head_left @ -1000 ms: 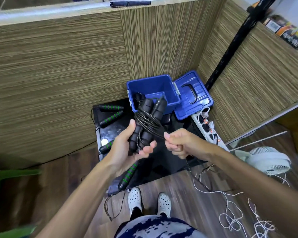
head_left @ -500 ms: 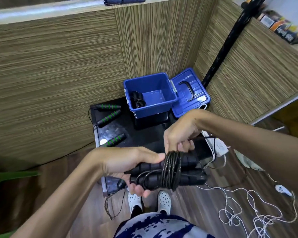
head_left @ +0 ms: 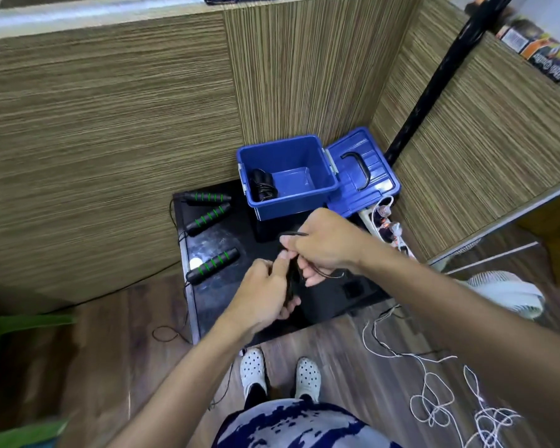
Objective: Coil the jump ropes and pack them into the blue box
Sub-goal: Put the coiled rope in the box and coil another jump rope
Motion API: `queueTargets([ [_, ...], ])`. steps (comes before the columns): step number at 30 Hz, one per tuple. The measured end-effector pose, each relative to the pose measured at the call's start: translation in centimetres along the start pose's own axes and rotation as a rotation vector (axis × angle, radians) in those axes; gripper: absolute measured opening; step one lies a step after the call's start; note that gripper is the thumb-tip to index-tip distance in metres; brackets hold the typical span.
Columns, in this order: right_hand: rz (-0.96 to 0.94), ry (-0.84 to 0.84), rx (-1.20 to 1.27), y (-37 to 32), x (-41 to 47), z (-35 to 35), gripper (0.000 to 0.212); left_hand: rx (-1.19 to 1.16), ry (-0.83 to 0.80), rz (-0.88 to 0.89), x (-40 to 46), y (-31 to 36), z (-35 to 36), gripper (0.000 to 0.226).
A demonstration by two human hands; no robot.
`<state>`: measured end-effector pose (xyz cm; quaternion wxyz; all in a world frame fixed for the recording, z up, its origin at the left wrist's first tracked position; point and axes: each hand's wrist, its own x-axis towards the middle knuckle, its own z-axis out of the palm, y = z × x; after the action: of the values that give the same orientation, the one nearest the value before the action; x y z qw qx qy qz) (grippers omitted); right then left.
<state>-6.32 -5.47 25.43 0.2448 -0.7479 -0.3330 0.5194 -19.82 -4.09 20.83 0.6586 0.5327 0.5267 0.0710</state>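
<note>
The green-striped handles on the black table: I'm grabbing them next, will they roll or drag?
The green-striped handles look round, so probably roll if nudged. Thin cord trails off the black table, so it will likely flop and drag.

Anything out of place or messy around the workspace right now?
A white cord lies tangled in loose loops on the floor at right, beside the feet. Thin black cords trail off the black table at its left edge.

We see the box [head_left: 290, 185] at the desk's [head_left: 240, 286] far edge, a coiled rope [head_left: 263, 185] inside it. Three handles [head_left: 207, 218] lie along the desk's left edge, and the lid [head_left: 362, 176] is right of the box.
</note>
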Motion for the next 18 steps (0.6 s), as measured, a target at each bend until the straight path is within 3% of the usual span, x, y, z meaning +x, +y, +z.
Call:
queueTargets([
  [4,-0.249,0.187,0.124,1.5,-0.6,2.6,0.045,-0.413,0.084,0.061,0.8,0.8,0.5,0.046],
  [9,-0.454,0.243,0.055,1.0,-1.6,2.6,0.039,-0.649,0.102,0.086,0.6,2.1,0.9,0.057],
  [15,-0.405,0.275,0.214,1.0,-2.3,3.0,0.028,-0.807,0.067,0.118,0.6,3.9,-0.1,0.061],
  [18,-0.337,0.251,0.451,1.1,-2.7,4.2,0.023,-0.817,0.071,0.047,0.4,4.2,-0.1,0.07],
])
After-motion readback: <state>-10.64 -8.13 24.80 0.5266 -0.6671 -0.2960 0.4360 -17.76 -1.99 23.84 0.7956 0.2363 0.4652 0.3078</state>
